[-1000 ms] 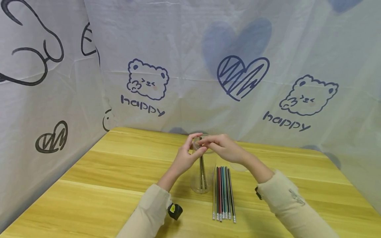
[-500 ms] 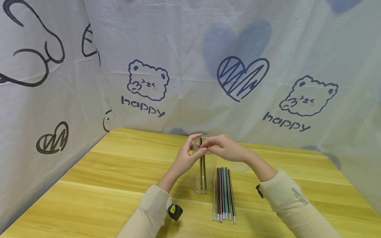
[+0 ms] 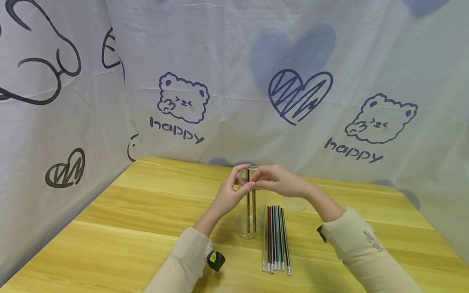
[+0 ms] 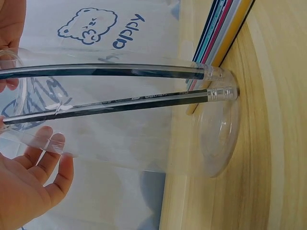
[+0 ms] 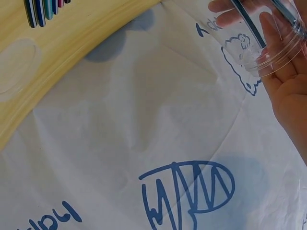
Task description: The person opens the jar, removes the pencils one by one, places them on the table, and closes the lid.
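Observation:
A tall clear jar stands upright on the table. My left hand holds it by the upper rim, thumb in front and fingers behind. Two dark pencils stand inside: the left pencil leans free of my right hand, while the right pencil rises to that hand's fingers. At the mouth, my right hand pinches this right pencil; the fingertips are partly hidden. In the left wrist view, the ferrule ends of the upper pencil and lower pencil are down at the jar's base.
Several pencils lie side by side on the wooden table, just right of the jar, their ferrule ends toward me. A clear round lid lies flat beyond them, beneath the right forearm. A printed cloth hangs behind the table.
My right hand has shifted slightly right at the jar's mouth, bringing one pencil rightward. The two pencils now stand farther apart. My left hand has stayed on the rim.

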Motion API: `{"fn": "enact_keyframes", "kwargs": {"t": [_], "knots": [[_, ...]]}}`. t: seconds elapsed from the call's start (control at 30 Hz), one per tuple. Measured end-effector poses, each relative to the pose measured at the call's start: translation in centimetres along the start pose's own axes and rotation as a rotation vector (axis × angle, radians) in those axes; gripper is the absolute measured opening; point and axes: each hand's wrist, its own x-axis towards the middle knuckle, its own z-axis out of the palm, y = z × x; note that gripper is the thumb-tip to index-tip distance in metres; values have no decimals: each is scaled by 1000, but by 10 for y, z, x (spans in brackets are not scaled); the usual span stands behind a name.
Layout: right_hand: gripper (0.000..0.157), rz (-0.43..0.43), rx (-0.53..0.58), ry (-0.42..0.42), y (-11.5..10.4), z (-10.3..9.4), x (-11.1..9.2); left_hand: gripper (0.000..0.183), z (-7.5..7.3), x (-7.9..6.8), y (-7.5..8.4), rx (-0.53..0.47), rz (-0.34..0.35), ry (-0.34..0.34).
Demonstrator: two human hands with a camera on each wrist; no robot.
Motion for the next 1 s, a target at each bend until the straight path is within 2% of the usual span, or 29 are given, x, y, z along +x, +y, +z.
{"fn": "enact_keyframes", "kwargs": {"t": [0.2, 0.37, 0.63, 0.77, 0.87, 1.0], "knots": [[26, -8, 56, -11, 5, -2, 0, 54, 0, 0, 0, -2, 4, -3], [32, 0, 131, 17, 7, -3, -1, 52, 0, 0, 0, 7, 16, -8], [38, -11, 108, 49, 9, -7, -4, 52, 1, 0, -1, 13, 8, -12], [43, -33, 175, 62, 10, -7, -4, 52, 1, 0, -1, 15, 3, -9], [40, -40, 258, 116, 11, -6, -4, 51, 1, 0, -1, 7, 2, -11], [26, -76, 330, 267, 10, -5, -5, 49, 1, 0, 4, 0, -2, -14]]}}
